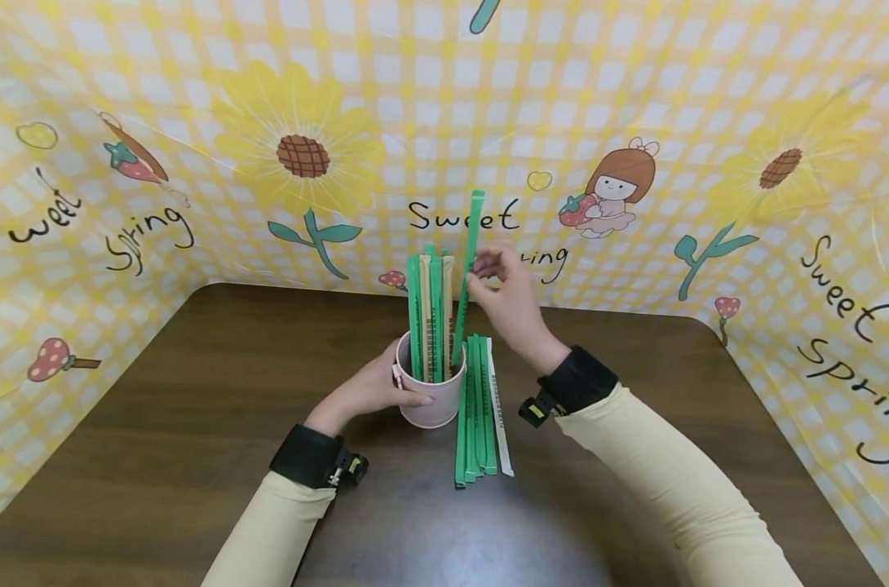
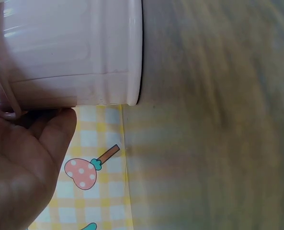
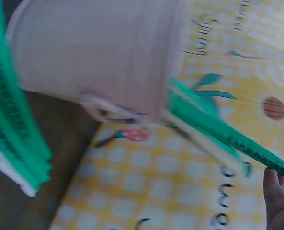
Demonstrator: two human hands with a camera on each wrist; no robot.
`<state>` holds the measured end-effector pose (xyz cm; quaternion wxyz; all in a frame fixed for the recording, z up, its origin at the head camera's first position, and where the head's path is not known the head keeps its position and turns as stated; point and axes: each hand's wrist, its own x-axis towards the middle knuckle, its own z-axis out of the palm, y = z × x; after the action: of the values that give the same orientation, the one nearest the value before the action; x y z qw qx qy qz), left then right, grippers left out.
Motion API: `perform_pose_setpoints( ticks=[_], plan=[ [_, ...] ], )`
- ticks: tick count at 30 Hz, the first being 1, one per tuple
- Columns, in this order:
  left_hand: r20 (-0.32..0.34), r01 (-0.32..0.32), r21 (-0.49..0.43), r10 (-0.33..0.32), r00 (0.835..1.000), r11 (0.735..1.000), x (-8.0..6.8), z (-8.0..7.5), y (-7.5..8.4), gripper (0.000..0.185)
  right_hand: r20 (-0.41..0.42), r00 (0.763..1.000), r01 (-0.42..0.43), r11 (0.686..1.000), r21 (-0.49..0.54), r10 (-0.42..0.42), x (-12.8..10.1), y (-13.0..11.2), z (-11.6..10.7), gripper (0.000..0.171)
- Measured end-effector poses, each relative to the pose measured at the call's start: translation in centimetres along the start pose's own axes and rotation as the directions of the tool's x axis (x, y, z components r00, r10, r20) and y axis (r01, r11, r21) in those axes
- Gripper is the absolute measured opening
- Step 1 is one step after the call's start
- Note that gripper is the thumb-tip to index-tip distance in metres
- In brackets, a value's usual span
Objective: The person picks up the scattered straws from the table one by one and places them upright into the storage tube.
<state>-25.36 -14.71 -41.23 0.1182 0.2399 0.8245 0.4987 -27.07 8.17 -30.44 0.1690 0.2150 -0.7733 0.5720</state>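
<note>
A small pale pink bucket (image 1: 428, 413) stands upright on the table. My left hand (image 1: 374, 385) grips its left side, thumb across the front; the left wrist view shows fingers against the bucket wall (image 2: 70, 48). Long, thin sticks in green wrappers (image 1: 435, 322) and tan wrappers (image 1: 426, 302) with dark print stand inside. My right hand (image 1: 514, 300) pinches another green-wrapped stick (image 1: 474, 228) around its middle, above the rim. That stick leans slightly right, its lower end at the bucket's right inner side. What the wrappers contain is hidden.
Right of the bucket, several green-wrapped sticks (image 1: 477, 424) and a white-wrapped one (image 1: 498, 416) lie side by side on the dark brown table (image 1: 195, 424). A yellow checked cloth (image 1: 430, 122) with printed flowers hangs behind and at both sides.
</note>
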Motion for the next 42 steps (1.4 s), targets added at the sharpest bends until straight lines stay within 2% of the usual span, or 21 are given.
perform_pose_setpoints(
  ticks=[2,8,16,28,31,34,36,37,39,42],
  plan=[
    [0.004,-0.013,-0.002,0.013,1.000,1.000,0.1,0.0,0.0,0.113,0.033,0.999,-0.008,1.000,-0.029,0.009,-0.4,0.8,0.5,0.034],
    [0.005,0.034,0.020,-0.035,0.999,0.999,-0.1,0.0,0.3,0.113,0.074,0.992,-0.094,0.992,-0.081,0.100,-1.8,3.0,1.7,0.035],
    [-0.007,0.045,0.030,-0.045,0.999,0.999,-0.1,-0.2,0.0,0.110,0.167,0.965,-0.190,0.977,-0.097,0.204,-2.9,4.8,2.7,0.032],
    [-0.012,0.022,0.015,-0.022,1.000,1.000,-0.3,-0.4,0.1,0.116,0.214,0.940,-0.255,0.964,-0.073,0.264,-3.4,4.9,2.3,0.040],
    [-0.032,0.039,0.029,-0.038,0.999,0.999,-0.5,-0.4,0.1,0.118,0.190,0.938,-0.279,0.957,-0.076,0.289,-3.6,5.2,1.7,0.038],
    [-0.059,0.021,0.019,-0.020,0.998,1.000,-0.7,-0.2,0.2,0.121,0.144,0.930,-0.318,0.937,-0.144,0.338,-3.8,6.3,0.9,0.036],
    [-0.082,-0.020,-0.001,0.020,0.996,1.000,-0.6,0.0,0.3,0.123,0.135,0.911,-0.358,0.908,-0.217,0.391,-3.9,7.5,0.3,0.036],
    [-0.092,-0.043,-0.013,0.041,0.995,0.999,-0.5,0.1,0.3,0.124,0.140,0.892,-0.389,0.887,-0.249,0.430,-4.0,8.1,0.0,0.036],
    [-0.107,-0.078,-0.026,0.075,0.991,0.997,-0.2,0.2,0.4,0.125,0.165,0.844,-0.446,0.840,-0.308,0.509,-4.3,9.2,-0.5,0.039],
    [-0.117,-0.082,-0.024,0.079,0.990,0.996,0.0,0.2,0.6,0.126,0.212,0.772,-0.510,0.783,-0.356,0.599,-4.7,10.4,-1.0,0.042]
  ],
)
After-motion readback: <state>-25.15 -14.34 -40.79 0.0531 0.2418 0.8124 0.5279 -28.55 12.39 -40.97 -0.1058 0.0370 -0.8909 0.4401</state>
